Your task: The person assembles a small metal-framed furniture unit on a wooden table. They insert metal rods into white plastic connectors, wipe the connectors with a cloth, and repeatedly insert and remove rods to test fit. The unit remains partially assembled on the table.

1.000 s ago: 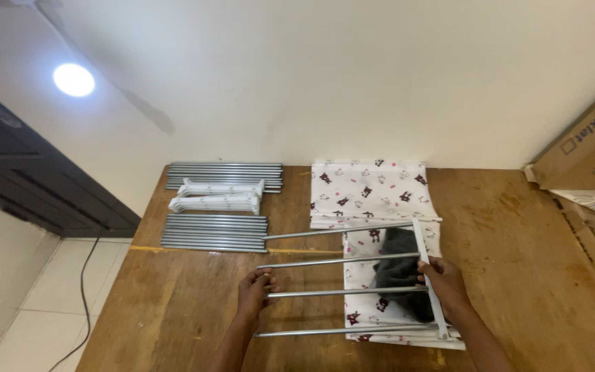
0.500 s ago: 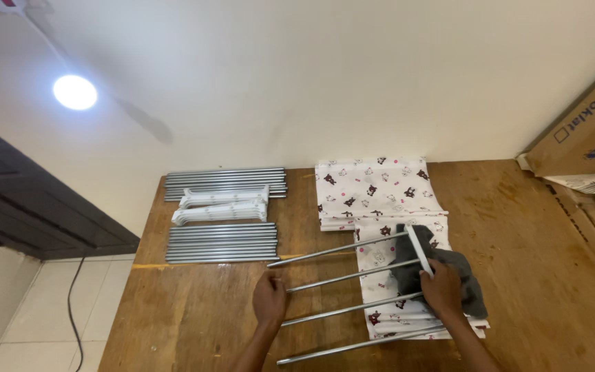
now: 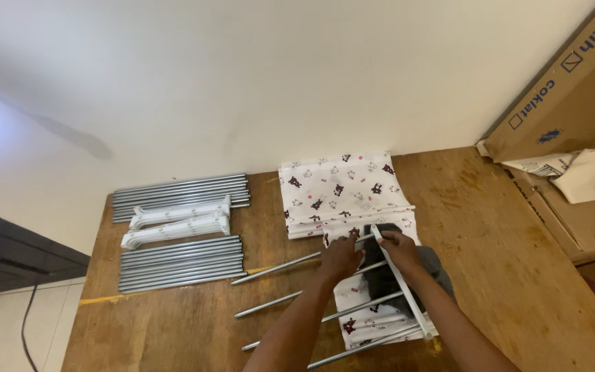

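Observation:
A rack section of several grey metal rods [image 3: 273, 269] joined by a white plastic bar [image 3: 399, 280] lies tilted on the wooden table [image 3: 173, 324]. My left hand [image 3: 339, 257] grips the top rod close to the bar. My right hand [image 3: 400, 249] holds the upper end of the white bar. Under the rack lie a dark grey cloth [image 3: 387, 277] and a folded white patterned fabric [image 3: 342, 191].
At the table's back left lie two bundles of grey metal rods [image 3: 180, 191] [image 3: 181, 263] with white plastic connector bars [image 3: 177, 221] between them. Cardboard boxes [image 3: 566, 103] stand at the right edge. A white wall runs behind the table.
The view has swung and drawn closer. My left hand slid right along the top rod toward the white bar, and both hands now meet at the rack's upper corner.

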